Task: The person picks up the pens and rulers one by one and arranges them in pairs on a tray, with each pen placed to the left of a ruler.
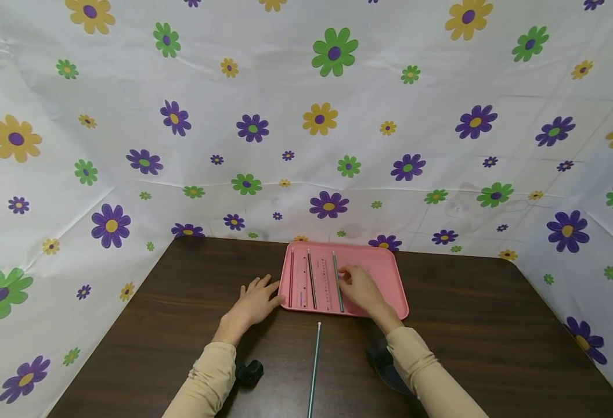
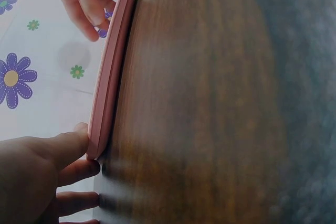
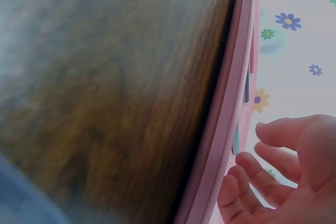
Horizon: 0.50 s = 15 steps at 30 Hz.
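Note:
A pink tray [image 1: 379, 273] lies at the back middle of the table. On it, from left to right, are a red pencil [image 1: 291, 278], a clear ruler [image 1: 303, 281], a black pencil [image 1: 312, 278], a second clear ruler [image 1: 325, 284] and a teal pencil [image 1: 337, 281]. My left hand [image 1: 251, 302] has its fingers spread, with the thumb touching the tray's left front corner. Above the tray, my right hand [image 1: 360, 287] is just right of the teal pencil; in the right wrist view its loosely bent fingers [image 3: 262, 179] hold nothing.
Another teal pencil [image 1: 314, 368] lies on the dark wooden table [image 1: 468, 325] in front of the tray, white end towards it. A black object [image 1: 249, 374] sits by the left sleeve, and a dark, partly hidden object [image 1: 387, 368] by the right. A flowered sheet [image 1: 285, 87] hangs behind.

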### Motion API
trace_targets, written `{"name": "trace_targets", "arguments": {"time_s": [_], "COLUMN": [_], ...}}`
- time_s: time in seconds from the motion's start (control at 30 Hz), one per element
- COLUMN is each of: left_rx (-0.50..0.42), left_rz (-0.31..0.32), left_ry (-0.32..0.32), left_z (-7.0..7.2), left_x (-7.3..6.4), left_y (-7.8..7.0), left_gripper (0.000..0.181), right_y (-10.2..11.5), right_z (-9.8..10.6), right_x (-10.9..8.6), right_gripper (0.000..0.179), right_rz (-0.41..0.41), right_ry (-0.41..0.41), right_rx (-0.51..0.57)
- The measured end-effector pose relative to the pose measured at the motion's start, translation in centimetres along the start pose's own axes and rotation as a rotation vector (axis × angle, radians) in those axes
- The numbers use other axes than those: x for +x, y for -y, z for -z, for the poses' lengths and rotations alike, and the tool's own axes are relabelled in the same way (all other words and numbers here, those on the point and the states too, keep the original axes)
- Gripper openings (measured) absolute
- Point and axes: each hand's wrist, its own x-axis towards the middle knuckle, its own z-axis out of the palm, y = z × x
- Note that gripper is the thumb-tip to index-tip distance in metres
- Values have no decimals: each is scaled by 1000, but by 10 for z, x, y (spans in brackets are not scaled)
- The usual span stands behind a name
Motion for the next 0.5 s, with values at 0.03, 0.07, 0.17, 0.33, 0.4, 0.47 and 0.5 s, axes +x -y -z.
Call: {"name": "trace_targets", "arguments": {"time_s": [0.03,0.07,0.17,0.33,0.4,0.47,0.5], "left_rx": [1,2,6,4,2,-1,-1], "left_rz": [1,1,3,3,1,-1,-2], "left_ry": [0,0,1,5,5,3,3], "left_z": [0,0,0,0,0,0,0], "left_x": [0,0,0,1,1,1,1], "left_y": [0,1,1,1,1,0,0], "left_gripper": [54,53,53,54,53,53,53], "right_y": [0,0,-1,1,2,4,5], "right_z": [1,2,3,6,8,11,13], "right_x": [-2,-3,-7,-12,-14,-17,-19], "right_gripper": [33,33,36,43,45,49,51], "right_rz": [8,17,42,60,69,76,84], "right_ry": [8,16,40,43,36,38,43], "right_rx": [-5,-12,-40,-66,-81,-98,-106]}}
